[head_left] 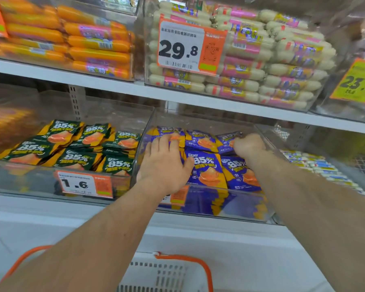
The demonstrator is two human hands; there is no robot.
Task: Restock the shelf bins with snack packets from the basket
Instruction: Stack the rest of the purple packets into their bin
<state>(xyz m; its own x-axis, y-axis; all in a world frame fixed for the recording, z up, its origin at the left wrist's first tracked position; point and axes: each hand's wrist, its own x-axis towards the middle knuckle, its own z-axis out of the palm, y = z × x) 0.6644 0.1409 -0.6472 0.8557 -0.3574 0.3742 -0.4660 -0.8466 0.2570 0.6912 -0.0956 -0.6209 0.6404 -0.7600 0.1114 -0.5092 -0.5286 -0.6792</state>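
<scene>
Basket: white slotted plastic basket with orange handles [156,275] sits nearest me, at the bottom edge of view, below both forearms; I can't see its contents.
Left hand: my left hand [164,163] lies flat, fingers straight and slightly spread, palm down on the purple-and-yellow foil snack packets [207,169] at the left side of the clear plastic shelf bin [259,131]. It presses; nothing is held.
Right hand: my right hand [249,145] is at the bin's back right, fingers curled down among the rear packets. Whether they pinch a packet or just tuck it in, I cannot tell.
Task items: purple packets fill this bin in two rough rows, front row standing against the front wall, back row leaning.
Neighbours: green-and-yellow foil packets [76,148] occupy the clear bin just beside, on the left; orange-and-white price tag reading 1.6 [84,184] on its front wall.
Step (judgement): seating and squaring the packets just added.
Technique (judgement): keep the left palm steady as a stop, let the right fingers slide the rear packets toward the back wall, faces forward.
Risk (judgement): pushing too hard could tip the front row over the front wall.
</scene>
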